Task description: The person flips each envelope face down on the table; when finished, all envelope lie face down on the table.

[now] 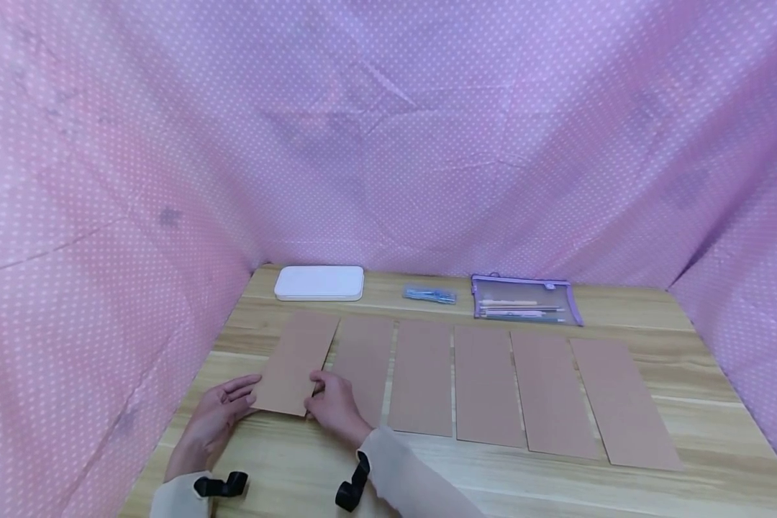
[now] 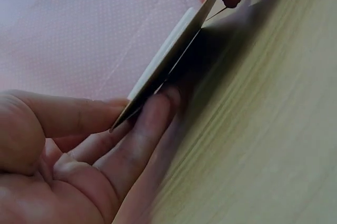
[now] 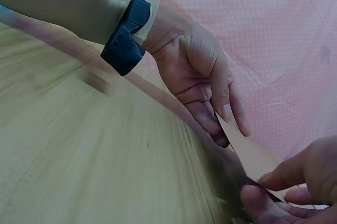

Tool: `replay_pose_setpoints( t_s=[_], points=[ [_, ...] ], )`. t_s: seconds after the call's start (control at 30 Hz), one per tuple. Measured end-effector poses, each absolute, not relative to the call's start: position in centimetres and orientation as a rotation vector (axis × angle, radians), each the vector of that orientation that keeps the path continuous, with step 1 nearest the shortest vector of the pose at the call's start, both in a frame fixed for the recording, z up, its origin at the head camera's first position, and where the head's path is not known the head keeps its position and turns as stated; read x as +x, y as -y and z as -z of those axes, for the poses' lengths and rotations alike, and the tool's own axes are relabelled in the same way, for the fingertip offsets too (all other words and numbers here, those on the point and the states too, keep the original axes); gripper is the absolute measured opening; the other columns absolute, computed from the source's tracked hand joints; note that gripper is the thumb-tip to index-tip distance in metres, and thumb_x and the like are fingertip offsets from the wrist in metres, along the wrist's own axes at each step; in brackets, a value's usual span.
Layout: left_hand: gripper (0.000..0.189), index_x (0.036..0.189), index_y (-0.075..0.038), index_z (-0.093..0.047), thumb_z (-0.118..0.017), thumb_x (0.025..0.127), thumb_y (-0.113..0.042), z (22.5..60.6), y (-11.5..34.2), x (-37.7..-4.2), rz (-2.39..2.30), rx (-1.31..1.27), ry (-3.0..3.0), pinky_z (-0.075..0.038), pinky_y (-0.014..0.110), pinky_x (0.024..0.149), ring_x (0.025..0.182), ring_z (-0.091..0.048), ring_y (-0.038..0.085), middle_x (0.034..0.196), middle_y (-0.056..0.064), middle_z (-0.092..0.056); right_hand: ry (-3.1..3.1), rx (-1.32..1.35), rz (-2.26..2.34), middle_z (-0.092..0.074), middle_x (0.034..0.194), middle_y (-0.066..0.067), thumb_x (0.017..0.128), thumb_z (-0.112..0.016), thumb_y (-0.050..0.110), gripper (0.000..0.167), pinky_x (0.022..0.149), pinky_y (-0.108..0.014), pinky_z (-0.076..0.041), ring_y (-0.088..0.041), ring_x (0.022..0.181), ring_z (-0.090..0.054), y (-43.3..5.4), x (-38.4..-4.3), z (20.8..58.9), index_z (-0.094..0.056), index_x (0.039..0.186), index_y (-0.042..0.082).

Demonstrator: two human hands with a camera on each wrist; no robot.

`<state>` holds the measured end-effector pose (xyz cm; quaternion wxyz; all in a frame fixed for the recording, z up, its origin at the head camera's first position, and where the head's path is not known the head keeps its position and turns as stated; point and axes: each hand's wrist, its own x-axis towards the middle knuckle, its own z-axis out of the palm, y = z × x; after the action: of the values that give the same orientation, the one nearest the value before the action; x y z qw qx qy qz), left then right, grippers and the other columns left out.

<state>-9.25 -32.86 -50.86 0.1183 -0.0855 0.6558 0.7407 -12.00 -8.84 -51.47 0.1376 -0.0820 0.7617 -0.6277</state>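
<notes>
A brown rectangular card [image 1: 296,363] is held by both hands at the left end of a row of similar cards, its near edge raised off the table. My left hand [image 1: 215,419] pinches its left edge near the front corner, thumb above and fingers beneath, as the left wrist view shows of the card [image 2: 174,56]. On the opposite edge, my right hand [image 1: 338,406] grips the card between thumb and fingers. The neighbouring brown card [image 1: 365,360] lies flat, partly covered by my right hand.
Several more brown cards [image 1: 422,378] lie side by side toward the right. Along the back of the wooden table [image 1: 719,410] sit a white case [image 1: 319,283], a small blue packet [image 1: 429,294] and a purple zip pouch [image 1: 524,301] of pens. Pink dotted cloth [image 1: 453,144] hangs around the table.
</notes>
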Motion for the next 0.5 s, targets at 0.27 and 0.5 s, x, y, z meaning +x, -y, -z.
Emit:
replay_pose_setpoints(
  t_s=[0.27,0.5],
  points=[
    [0.026,0.118,-0.022,-0.059,-0.053,0.101,-0.005,50.0,32.6,-9.4,-2.198,-0.272,-1.926,-0.058,0.017,0.084,0.097,-0.071,0.002,0.107,-0.014,-0.075,-2.190,-0.222,1.691,-0.067,0.111,-0.016,0.079,-0.068,0.003,0.053,0.064,-0.017,-0.053,-0.008,0.058,-0.064,8.2,-12.1,50.4,-0.058,0.131,-0.002],
    [0.033,0.133,-0.011,-0.046,-0.055,0.101,-0.009,49.2,32.4,-9.7,-2.167,-0.314,-1.958,-0.057,0.016,0.089,0.101,-0.069,0.001,0.108,-0.015,-0.073,-2.153,-0.209,1.604,-0.062,0.134,-0.025,0.080,-0.071,0.010,0.072,0.080,-0.027,-0.057,-0.014,0.073,-0.071,8.0,-12.0,49.1,-0.043,0.146,0.002]
  ],
)
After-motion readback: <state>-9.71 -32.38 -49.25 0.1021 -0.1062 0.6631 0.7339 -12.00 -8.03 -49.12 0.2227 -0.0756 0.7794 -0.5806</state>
